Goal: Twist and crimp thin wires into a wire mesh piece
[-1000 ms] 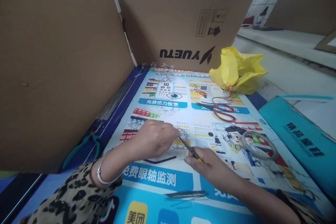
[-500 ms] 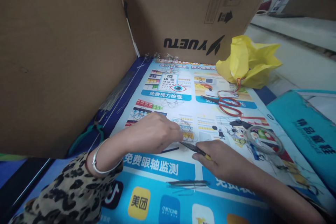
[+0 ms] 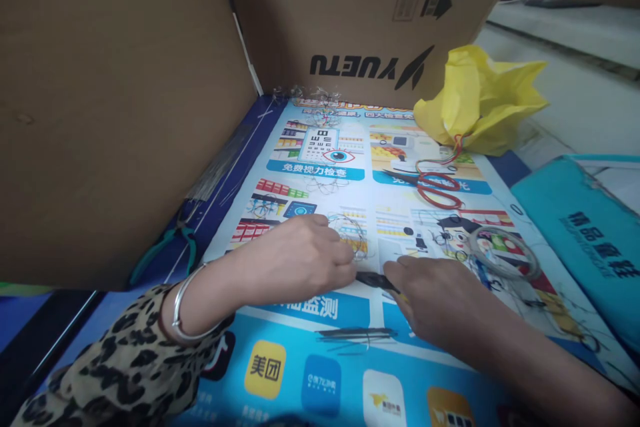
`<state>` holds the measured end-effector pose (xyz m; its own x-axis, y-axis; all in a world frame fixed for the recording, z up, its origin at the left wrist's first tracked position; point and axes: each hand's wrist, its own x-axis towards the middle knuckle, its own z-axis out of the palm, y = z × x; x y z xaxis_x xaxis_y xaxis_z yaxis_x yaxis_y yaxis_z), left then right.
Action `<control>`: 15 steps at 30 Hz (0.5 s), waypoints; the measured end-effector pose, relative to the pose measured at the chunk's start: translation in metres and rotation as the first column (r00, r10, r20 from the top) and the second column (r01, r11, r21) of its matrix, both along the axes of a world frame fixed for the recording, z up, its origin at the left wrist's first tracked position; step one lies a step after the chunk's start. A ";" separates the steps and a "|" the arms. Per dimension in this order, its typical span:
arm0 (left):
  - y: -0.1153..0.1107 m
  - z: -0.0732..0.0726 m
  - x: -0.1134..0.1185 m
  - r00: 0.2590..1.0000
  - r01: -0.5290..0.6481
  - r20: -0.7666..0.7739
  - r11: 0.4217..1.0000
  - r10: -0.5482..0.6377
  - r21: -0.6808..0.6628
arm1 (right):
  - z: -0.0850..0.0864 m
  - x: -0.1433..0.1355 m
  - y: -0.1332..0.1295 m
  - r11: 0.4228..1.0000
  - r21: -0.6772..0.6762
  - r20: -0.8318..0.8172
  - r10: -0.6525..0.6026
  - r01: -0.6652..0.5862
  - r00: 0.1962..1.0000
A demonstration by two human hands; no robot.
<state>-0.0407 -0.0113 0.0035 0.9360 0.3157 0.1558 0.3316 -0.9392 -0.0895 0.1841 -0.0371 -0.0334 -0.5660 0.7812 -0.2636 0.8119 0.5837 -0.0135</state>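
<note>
My right hand [image 3: 435,297] is wrapped around the yellow grip of dark-jawed pliers [image 3: 373,279], which point left. Their tips meet the fingers of my left hand [image 3: 313,259], whose fingers are pinched together. Whatever sits in that pinch is hidden or too thin to make out. Just behind the left fingers is a loose loop of thin wire [image 3: 353,230]. Nearer to me, a bundle of dark thin rods or wires [image 3: 355,333] lies on the printed sheet [image 3: 280,327].
Red-handled scissors [image 3: 439,190] lie beyond my hands, near a yellow bag [image 3: 480,103]. A coil of pale wire [image 3: 505,253] is at right, beside a teal box [image 3: 575,233]. Teal-handled pliers [image 3: 165,250] lie left. Cardboard panels [image 3: 115,113] stand at the left and back.
My left hand has turned slightly and shifted right. My right hand and the pliers have tilted, the tips now pressed closer to the left fingers. The camera view has dipped a little.
</note>
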 end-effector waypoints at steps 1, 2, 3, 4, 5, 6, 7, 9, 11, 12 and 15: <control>0.000 0.000 0.001 1.000 0.006 0.009 1.000 -0.006 0.015 | 0.000 0.000 0.000 1.000 0.002 0.005 -0.002 0.002 1.000; 0.000 -0.001 0.001 1.000 0.012 0.016 1.000 -0.013 0.025 | 0.000 0.001 0.000 1.000 -0.005 -0.003 0.000 0.000 1.000; 0.001 -0.001 0.001 1.000 0.018 0.021 0.999 -0.018 0.031 | -0.001 0.001 0.000 1.000 -0.018 -0.023 0.002 -0.002 1.000; 0.001 -0.002 0.001 1.000 0.022 0.021 0.999 -0.023 0.033 | -0.001 0.001 0.001 0.999 -0.036 -0.047 0.001 -0.003 0.999; 0.001 -0.002 0.001 1.000 0.025 0.016 0.999 -0.025 0.030 | -0.002 0.002 0.002 0.998 -0.056 -0.069 -0.004 0.000 0.998; 0.002 -0.003 0.001 1.000 0.023 0.013 0.999 -0.023 0.025 | -0.003 0.001 0.004 0.997 -0.076 -0.088 -0.011 0.004 0.996; 0.003 -0.003 0.000 1.000 0.015 0.011 1.000 -0.015 0.017 | -0.003 0.001 0.006 0.995 -0.098 -0.109 -0.016 0.006 0.994; 0.006 -0.003 -0.001 0.999 -0.023 0.022 1.000 0.024 -0.008 | -0.004 -0.001 0.009 0.990 -0.143 -0.172 -0.027 0.002 0.985; 0.010 -0.003 -0.003 0.994 -0.086 0.058 0.996 0.088 -0.037 | -0.005 -0.002 0.013 0.980 -0.198 -0.253 -0.062 0.011 0.966; 0.012 -0.004 -0.005 0.988 -0.120 0.087 0.991 0.126 -0.066 | -0.005 -0.002 0.015 0.971 -0.236 -0.292 -0.092 0.022 0.952; 0.020 -0.005 -0.010 0.951 -0.176 0.212 0.956 0.227 -0.236 | -0.006 0.000 0.020 0.930 -0.364 -0.384 -0.189 0.040 0.904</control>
<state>-0.0503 0.0086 -0.0020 0.7944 0.5434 0.2714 0.5032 -0.8390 0.2072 0.1837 -0.0172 -0.0396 -0.5927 0.7510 -0.2911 0.7514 0.3855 -0.5355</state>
